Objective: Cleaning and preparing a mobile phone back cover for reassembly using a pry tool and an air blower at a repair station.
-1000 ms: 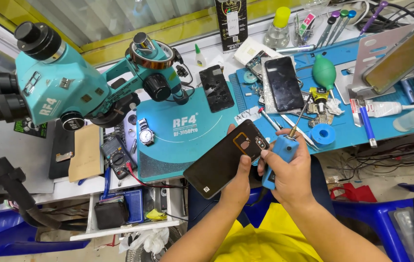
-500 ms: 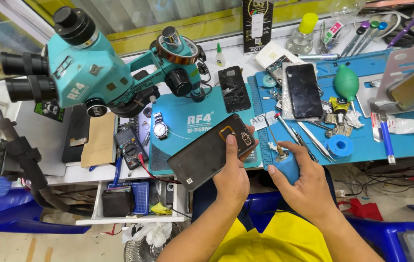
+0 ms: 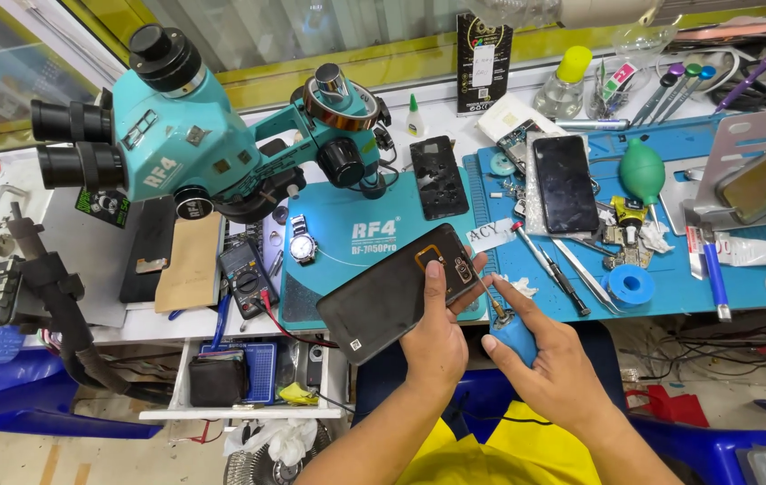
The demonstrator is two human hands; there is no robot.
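Left hand (image 3: 437,346) fingers clamp phone (image 3: 396,292) over bench front edge; right hand (image 3: 555,373) fingers pinch blue screwdriver (image 3: 510,330), tip at phone's corner.

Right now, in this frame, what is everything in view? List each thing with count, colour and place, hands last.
phone: 1, black, back up, held over the bench's front edge
screwdriver: 1, blue handle, tip at the phone's camera corner
microscope: 1, teal, left on the bench
work mat: 1, blue, right half of the bench
second phone: 1, black, flat on the work mat
phone back frame: 1, black, behind the held phone
wristwatch: 1, silver, on the teal pad
multimeter: 1, dark, left of the pad
air blower: 1, green, on the mat
tape roll: 1, blue, on the mat
left hand: 1, holds the phone
right hand: 1, holds the screwdriver
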